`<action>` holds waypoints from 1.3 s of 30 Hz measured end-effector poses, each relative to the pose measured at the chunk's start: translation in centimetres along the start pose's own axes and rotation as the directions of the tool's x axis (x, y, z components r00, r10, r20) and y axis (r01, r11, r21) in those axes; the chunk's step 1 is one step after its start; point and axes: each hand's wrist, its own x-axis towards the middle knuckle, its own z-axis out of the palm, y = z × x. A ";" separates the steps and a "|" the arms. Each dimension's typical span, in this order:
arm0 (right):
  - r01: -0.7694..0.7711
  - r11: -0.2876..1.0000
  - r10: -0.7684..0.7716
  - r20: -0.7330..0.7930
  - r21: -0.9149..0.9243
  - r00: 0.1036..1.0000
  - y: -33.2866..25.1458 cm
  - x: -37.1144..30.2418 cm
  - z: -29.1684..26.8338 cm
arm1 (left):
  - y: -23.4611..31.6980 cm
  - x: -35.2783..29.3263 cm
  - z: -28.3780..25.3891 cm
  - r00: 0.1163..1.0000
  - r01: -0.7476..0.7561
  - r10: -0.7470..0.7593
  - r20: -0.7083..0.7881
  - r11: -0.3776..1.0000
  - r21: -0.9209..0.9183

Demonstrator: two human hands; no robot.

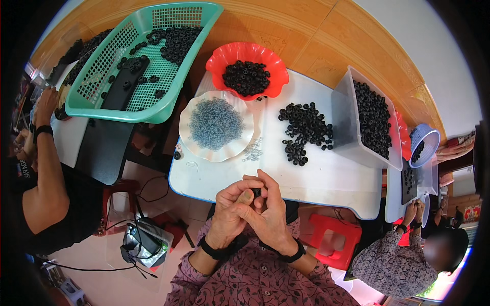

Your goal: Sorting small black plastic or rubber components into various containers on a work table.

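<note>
My left hand [228,213] and my right hand [270,217] meet just in front of the table's near edge. Between their fingertips is a small black ring-like part [256,192], mostly covered by fingers. Both hands are closed round it. Beyond them, a loose pile of the same black parts [306,125] lies on the white table [326,178]. To its left stands a white wavy-rimmed plate [186,125] heaped with tiny clear bluish pieces [217,122]. A few clear pieces [253,150] have spilled beside the plate.
A red wavy bowl [280,71] of black parts sits behind the plate. At the right is a translucent bin [347,127], full of them. A green basket [173,97] stands at the far left. Co-workers [51,199] sit on both sides; a red stool [334,239] is at right.
</note>
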 end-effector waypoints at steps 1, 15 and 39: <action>0.000 1.000 0.000 -0.001 0.001 1.000 0.2 0.0 0.1 | 0.0 0.0 0.0 1.000 0.010 -0.010 0.003 1.000 -0.013; 0.114 0.988 -0.108 -0.062 0.100 0.992 -0.1 0.2 0.0 | 0.2 -0.1 1.2 0.995 -0.049 0.049 0.088 0.999 -0.001; 0.177 0.980 -0.161 -0.150 0.096 0.975 0.0 0.5 0.3 | -0.2 0.4 1.5 0.993 -0.111 0.108 0.045 0.990 0.082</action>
